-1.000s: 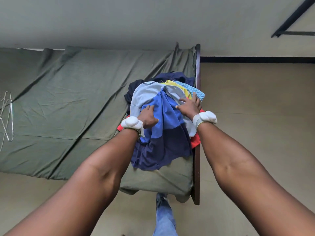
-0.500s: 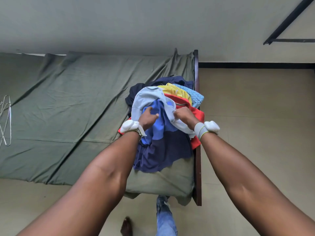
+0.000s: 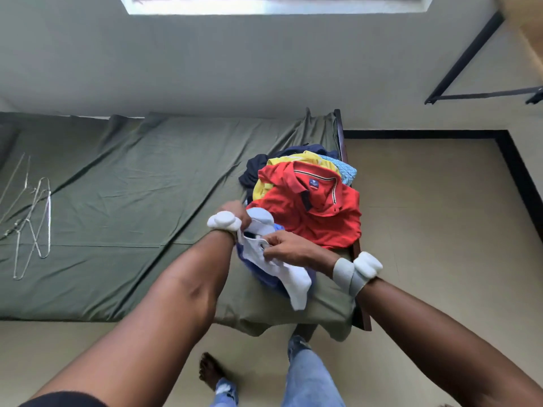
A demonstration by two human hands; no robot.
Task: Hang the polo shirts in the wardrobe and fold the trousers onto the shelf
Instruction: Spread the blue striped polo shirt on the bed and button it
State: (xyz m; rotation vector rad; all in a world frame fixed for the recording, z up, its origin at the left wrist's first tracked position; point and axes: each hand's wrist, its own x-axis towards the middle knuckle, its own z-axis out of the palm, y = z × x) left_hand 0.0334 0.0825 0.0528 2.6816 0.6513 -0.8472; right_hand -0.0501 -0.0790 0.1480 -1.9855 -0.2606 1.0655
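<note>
1. Both hands hold one garment: the left hand [image 3: 235, 212] grips the far-left edge of the blue and white polo shirt [image 3: 273, 259], and the right hand [image 3: 289, 248] pinches its white collar area, fingers [image 3: 269, 254] closed on the cloth.
2. That shirt is bunched between the two hands at the near right end of the bed [image 3: 117, 201], just near of the clothes pile [image 3: 308, 186], with a white sleeve or tail drooping toward the near edge of the mattress.
3. Its long axis runs roughly from the left hand at far left down to the hanging white end at near right; neither hand has the shoulders spread yet.
4. The wire hangers [image 3: 35, 224] lie well apart, far to the left on the bed, so the left hand is the nearer one for reaching them.
5. A red polo shirt [image 3: 311, 207] now tops the pile, collar toward the far side, just right of the left hand.
6. Judged from this, the next step is shaking the held shirt open and bringing it leftward to a hanger.
</note>
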